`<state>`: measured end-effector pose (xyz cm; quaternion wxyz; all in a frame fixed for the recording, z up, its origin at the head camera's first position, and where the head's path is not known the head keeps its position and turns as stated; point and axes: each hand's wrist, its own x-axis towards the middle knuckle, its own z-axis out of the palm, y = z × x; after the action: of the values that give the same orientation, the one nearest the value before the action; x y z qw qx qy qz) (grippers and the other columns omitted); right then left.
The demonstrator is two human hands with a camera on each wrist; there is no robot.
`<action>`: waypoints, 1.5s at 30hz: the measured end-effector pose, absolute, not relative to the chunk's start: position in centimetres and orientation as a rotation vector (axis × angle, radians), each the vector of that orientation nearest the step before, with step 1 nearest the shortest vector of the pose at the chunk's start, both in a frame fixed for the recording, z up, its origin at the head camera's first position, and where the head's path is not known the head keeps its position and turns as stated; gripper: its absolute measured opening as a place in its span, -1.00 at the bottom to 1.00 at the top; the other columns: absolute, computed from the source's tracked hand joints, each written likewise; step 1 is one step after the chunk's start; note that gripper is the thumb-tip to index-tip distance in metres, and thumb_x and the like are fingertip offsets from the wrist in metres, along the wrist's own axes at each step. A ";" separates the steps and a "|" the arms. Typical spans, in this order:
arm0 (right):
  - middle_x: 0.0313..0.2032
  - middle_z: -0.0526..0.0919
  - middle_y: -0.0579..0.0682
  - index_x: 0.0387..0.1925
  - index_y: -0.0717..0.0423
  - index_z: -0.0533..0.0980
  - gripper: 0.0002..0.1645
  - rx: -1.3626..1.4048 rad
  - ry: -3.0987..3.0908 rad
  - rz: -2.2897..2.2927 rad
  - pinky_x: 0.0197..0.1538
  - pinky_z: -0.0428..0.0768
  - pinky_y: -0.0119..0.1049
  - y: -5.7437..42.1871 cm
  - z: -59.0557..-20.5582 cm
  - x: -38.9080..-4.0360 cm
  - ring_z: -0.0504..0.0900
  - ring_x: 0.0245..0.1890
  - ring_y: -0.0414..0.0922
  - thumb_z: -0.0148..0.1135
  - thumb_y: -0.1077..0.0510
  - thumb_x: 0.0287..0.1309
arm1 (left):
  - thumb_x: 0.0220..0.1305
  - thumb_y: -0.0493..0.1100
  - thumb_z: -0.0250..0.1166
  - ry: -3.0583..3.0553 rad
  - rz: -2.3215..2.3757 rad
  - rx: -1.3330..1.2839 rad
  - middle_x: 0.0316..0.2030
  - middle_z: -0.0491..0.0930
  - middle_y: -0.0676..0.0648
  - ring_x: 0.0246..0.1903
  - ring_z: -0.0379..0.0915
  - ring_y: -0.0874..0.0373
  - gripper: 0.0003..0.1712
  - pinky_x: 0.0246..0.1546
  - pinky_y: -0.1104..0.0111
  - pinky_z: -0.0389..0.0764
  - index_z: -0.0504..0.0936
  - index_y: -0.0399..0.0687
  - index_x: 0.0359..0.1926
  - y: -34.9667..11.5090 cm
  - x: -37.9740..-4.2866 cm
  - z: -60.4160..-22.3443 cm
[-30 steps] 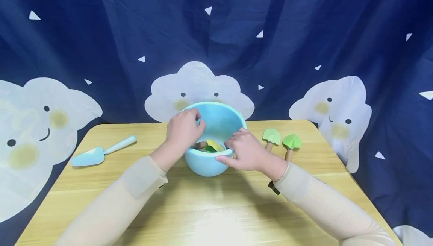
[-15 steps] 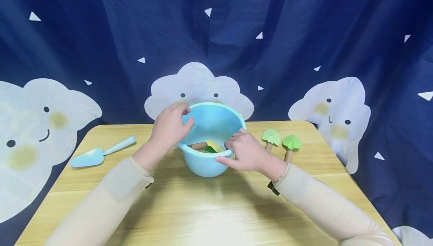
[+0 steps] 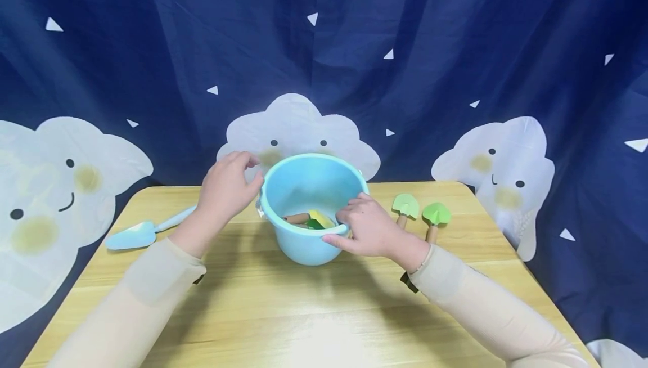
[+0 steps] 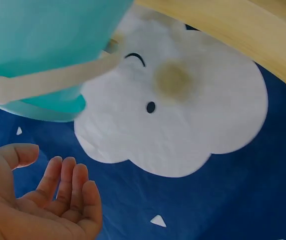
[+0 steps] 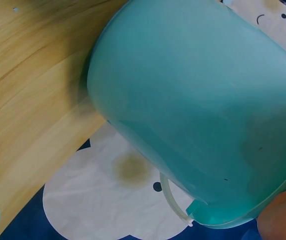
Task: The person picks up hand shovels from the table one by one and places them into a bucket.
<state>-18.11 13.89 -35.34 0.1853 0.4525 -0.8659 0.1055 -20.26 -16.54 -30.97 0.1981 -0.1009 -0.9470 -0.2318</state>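
Observation:
A light blue bucket stands upright at the middle of the table. My right hand grips its near right rim, thumb outside, fingers over the edge. Beside the left rim, my left hand hangs with loosely bent fingers, holding nothing; the left wrist view shows its bare palm apart from the bucket's white handle. Inside the bucket lie a brown wooden handle, a yellow piece and a green piece; their kinds are unclear.
A light blue trowel lies at the left, its handle end hidden behind my left arm. Two small green shovels with wooden handles lie right of the bucket, partly behind my right forearm. A dark blue cloud-patterned curtain hangs behind the table.
My left hand has moved left, from over the bucket's opening to outside its left rim, uncovering the wooden handle inside. My right hand keeps its grip on the rim.

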 end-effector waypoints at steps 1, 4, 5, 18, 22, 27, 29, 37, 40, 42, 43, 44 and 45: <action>-0.72 0.15 -0.24 -0.70 -0.11 0.20 -0.21 1.274 -2.440 0.297 -0.31 0.20 -0.24 13.9 -35.3 -18.1 0.14 -0.63 -0.21 -0.40 -0.59 0.30 | 0.29 -0.07 0.18 -2.651 -0.646 -0.276 -0.02 0.63 -0.19 0.03 0.51 -0.20 -0.63 -0.01 -0.10 0.49 0.63 -0.20 0.01 -16.8 -20.2 -31.0; -0.72 0.15 -0.23 -0.70 -0.11 0.20 -0.21 1.275 -2.441 0.299 -0.31 0.20 -0.24 13.9 -35.3 -18.0 0.13 -0.63 -0.21 -0.40 -0.59 0.30 | 0.28 -0.08 0.16 -2.654 -0.638 -0.262 -0.03 0.64 -0.20 0.02 0.50 -0.22 -0.63 0.00 -0.11 0.46 0.63 -0.22 -0.01 -17.7 -20.2 -31.3; -0.72 0.15 -0.23 -0.70 -0.11 0.19 -0.21 1.275 -2.443 0.299 -0.31 0.20 -0.24 13.9 -35.3 -18.0 0.13 -0.63 -0.21 -0.40 -0.59 0.31 | 0.28 -0.09 0.16 -2.655 -0.635 -0.261 -0.03 0.64 -0.21 0.02 0.49 -0.23 -0.63 0.01 -0.11 0.46 0.63 -0.22 -0.01 -18.0 -20.1 -31.4; -0.72 0.16 -0.24 -0.71 -0.09 0.22 -0.19 1.280 -2.442 0.298 -0.29 0.22 -0.23 13.9 -35.0 -17.9 0.14 -0.62 -0.21 -0.38 -0.59 0.31 | 0.29 -0.14 0.19 -2.670 -0.605 -0.246 -0.03 0.61 -0.31 0.04 0.44 -0.32 -0.63 0.11 -0.15 0.36 0.60 -0.29 0.03 -22.5 -20.1 -32.5; -0.72 0.14 -0.24 -0.71 -0.10 0.20 -0.20 1.276 -2.442 0.295 -0.30 0.21 -0.24 13.9 -34.9 -17.9 0.13 -0.63 -0.21 -0.38 -0.59 0.31 | 0.30 -0.13 0.19 -2.696 -0.591 -0.214 -0.01 0.59 -0.33 0.07 0.41 -0.34 -0.61 0.14 -0.15 0.33 0.59 -0.31 0.04 -23.9 -20.2 -32.8; -0.71 0.14 -0.25 -0.70 -0.10 0.19 -0.21 1.277 -2.441 0.294 -0.31 0.21 -0.24 13.8 -34.9 -17.9 0.12 -0.62 -0.22 -0.38 -0.58 0.32 | 0.31 -0.13 0.19 -2.725 -0.567 -0.201 0.00 0.58 -0.34 0.08 0.40 -0.37 -0.62 0.15 -0.17 0.30 0.58 -0.32 0.02 -25.6 -20.3 -33.3; -0.71 0.14 -0.25 -0.70 -0.09 0.20 -0.21 1.280 -2.442 0.296 -0.30 0.22 -0.24 13.8 -34.8 -17.8 0.13 -0.62 -0.22 -0.37 -0.58 0.32 | 0.30 -0.14 0.19 -2.730 -0.552 -0.211 0.00 0.58 -0.35 0.07 0.40 -0.37 -0.63 0.13 -0.17 0.32 0.58 -0.33 0.01 -26.1 -20.3 -33.4; -0.71 0.14 -0.24 -0.71 -0.08 0.22 -0.18 1.272 -2.461 0.292 -0.29 0.20 -0.23 13.7 -35.0 -17.8 0.13 -0.62 -0.21 -0.42 -0.59 0.31 | 0.30 -0.13 0.19 -2.786 -0.519 -0.213 0.02 0.57 -0.37 0.07 0.40 -0.40 -0.60 0.09 -0.20 0.34 0.58 -0.34 0.03 -27.3 -20.4 -33.8; -0.71 0.14 -0.24 -0.70 -0.09 0.21 -0.18 1.266 -2.465 0.292 -0.29 0.20 -0.23 13.7 -35.0 -17.8 0.14 -0.62 -0.20 -0.44 -0.60 0.30 | 0.31 -0.12 0.19 -2.826 -0.506 -0.212 0.04 0.55 -0.38 0.07 0.40 -0.40 -0.58 0.08 -0.21 0.36 0.57 -0.34 0.06 -27.6 -20.5 -34.0; -0.71 0.14 -0.23 -0.70 -0.09 0.21 -0.18 1.265 -2.463 0.291 -0.29 0.20 -0.23 13.7 -35.0 -17.8 0.14 -0.62 -0.20 -0.45 -0.60 0.30 | 0.32 -0.11 0.18 -2.863 -0.497 -0.213 0.06 0.53 -0.40 0.07 0.40 -0.40 -0.56 0.07 -0.21 0.37 0.56 -0.35 0.08 -27.9 -20.6 -34.4; -0.71 0.15 -0.23 -0.70 -0.09 0.21 -0.18 1.266 -2.461 0.292 -0.29 0.20 -0.23 13.7 -35.0 -17.8 0.14 -0.62 -0.20 -0.44 -0.60 0.30 | 0.32 -0.11 0.18 -2.878 -0.496 -0.214 0.06 0.53 -0.40 0.08 0.40 -0.40 -0.55 0.07 -0.21 0.37 0.55 -0.35 0.09 -28.0 -20.7 -34.5; -0.71 0.15 -0.24 -0.70 -0.09 0.21 -0.18 1.268 -2.459 0.292 -0.29 0.20 -0.23 13.7 -35.0 -17.8 0.14 -0.62 -0.20 -0.43 -0.60 0.30 | 0.32 -0.11 0.18 -2.891 -0.494 -0.216 0.07 0.52 -0.41 0.08 0.40 -0.40 -0.55 0.07 -0.21 0.37 0.55 -0.36 0.10 -28.1 -20.7 -34.7; -0.71 0.15 -0.24 -0.70 -0.09 0.21 -0.18 1.269 -2.457 0.292 -0.29 0.21 -0.23 13.8 -35.0 -17.8 0.14 -0.62 -0.20 -0.42 -0.60 0.30 | 0.32 -0.10 0.18 -2.902 -0.495 -0.215 0.07 0.52 -0.42 0.08 0.40 -0.41 -0.54 0.07 -0.21 0.38 0.54 -0.36 0.11 -28.3 -20.8 -34.9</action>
<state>-17.81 13.75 -35.02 0.1794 0.4488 -0.8693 0.1032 -20.79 -28.28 -34.91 0.0950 -0.0725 -0.9787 -0.1668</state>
